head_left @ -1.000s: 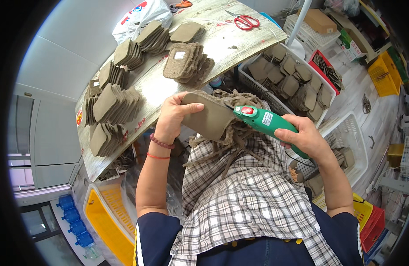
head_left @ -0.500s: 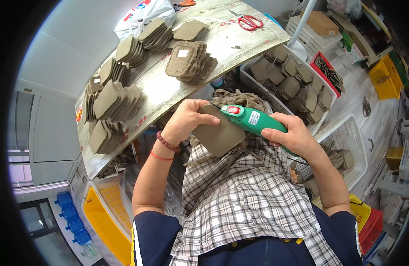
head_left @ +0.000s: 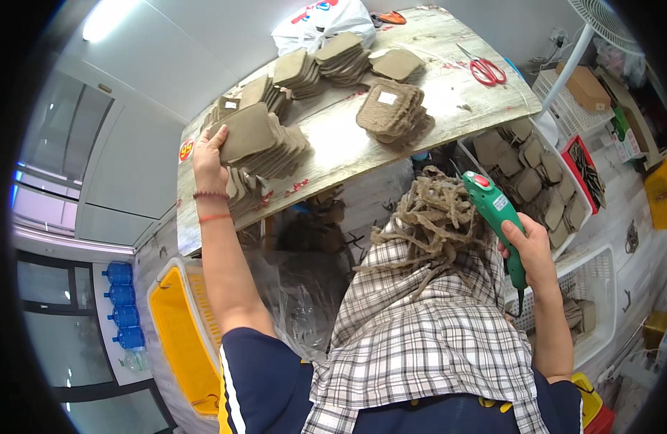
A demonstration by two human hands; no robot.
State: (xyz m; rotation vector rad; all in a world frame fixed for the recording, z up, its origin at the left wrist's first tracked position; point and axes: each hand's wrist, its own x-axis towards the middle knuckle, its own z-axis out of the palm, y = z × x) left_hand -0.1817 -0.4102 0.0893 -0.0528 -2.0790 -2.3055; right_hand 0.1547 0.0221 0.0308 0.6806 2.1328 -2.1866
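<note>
My left hand (head_left: pixel 209 160) reaches out to the left end of the wooden table (head_left: pixel 449 94) and holds a brown cardboard piece (head_left: pixel 245 132) on top of a fanned stack of the same pieces (head_left: pixel 283 153). My right hand (head_left: pixel 530 244) grips a green electric cutting tool (head_left: pixel 494 213) by its handle, tip pointing up and away, beside a heap of brown cardboard strips (head_left: pixel 431 217) lying on the checked cloth (head_left: pixel 427 340) over my lap.
More stacks of cardboard pieces (head_left: pixel 391 112) sit on the table with red scissors (head_left: pixel 484 69) and a white plastic bag (head_left: pixel 319 18). A white basket of pieces (head_left: pixel 536 181) stands on the right, a yellow crate (head_left: pixel 185 340) lower left, blue water bottles (head_left: pixel 124 307) far left.
My left hand carried the cardboard piece from my lap up and left onto the stack at the table's end. The right hand with the green tool drew back to the right.
</note>
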